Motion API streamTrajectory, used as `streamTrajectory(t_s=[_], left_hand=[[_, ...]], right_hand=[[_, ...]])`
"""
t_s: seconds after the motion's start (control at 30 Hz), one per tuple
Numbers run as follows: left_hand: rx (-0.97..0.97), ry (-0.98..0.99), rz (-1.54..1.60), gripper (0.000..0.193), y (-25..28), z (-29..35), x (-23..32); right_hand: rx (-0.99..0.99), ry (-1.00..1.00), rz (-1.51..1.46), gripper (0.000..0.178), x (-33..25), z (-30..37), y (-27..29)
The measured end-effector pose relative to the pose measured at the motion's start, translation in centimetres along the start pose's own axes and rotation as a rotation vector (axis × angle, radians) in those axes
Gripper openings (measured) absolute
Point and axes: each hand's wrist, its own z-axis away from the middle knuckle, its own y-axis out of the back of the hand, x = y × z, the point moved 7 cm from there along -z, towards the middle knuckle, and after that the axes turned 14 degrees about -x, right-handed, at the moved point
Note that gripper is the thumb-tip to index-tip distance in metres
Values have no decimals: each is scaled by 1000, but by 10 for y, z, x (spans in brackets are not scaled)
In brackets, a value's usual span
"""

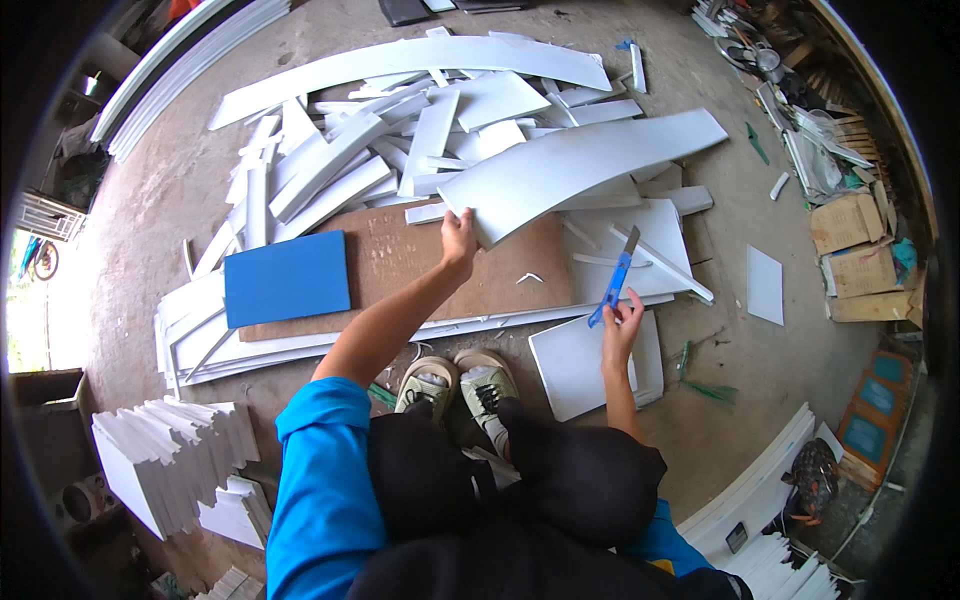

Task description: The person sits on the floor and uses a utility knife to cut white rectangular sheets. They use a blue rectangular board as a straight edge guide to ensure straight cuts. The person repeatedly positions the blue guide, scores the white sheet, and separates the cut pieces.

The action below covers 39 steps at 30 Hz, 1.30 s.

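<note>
My left hand (459,240) is closed on the near left corner of a long white foam board (590,165), which slants up to the right above a heap of cut strips. In my right hand (622,325) is a blue utility knife (617,280), its blade out and pointing up and away from me. A brown board (395,262) lies flat in front of my feet, with small white scraps on it. On its left part rests a blue rectangular panel (287,278). White sheets (300,345) are stacked under the brown board.
White offcuts (340,165) are piled beyond the brown board. Stacked white panels (170,460) stand at the lower left. A loose white piece (765,285) and green strapping (705,385) lie to the right. Cardboard boxes (850,225) line the right side.
</note>
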Motion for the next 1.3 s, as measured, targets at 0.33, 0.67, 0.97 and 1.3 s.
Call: streamTrajectory(t_s=[0.33,0.67,0.97,1.3], left_hand=[[-141,84,-143,22,159,115,19],[301,38,-457,36,215,122,-3],[501,-30,-586,31,180,96,17],[556,-267,-926,36,207,149,85]], right_hand=[[-138,214,46,51,-83,-6,-54],[-223,222,199,50,-49,-8,-110],[-342,68,431,53,-48,-43,-129],[-445,444,441,49,-89,-38,-235]])
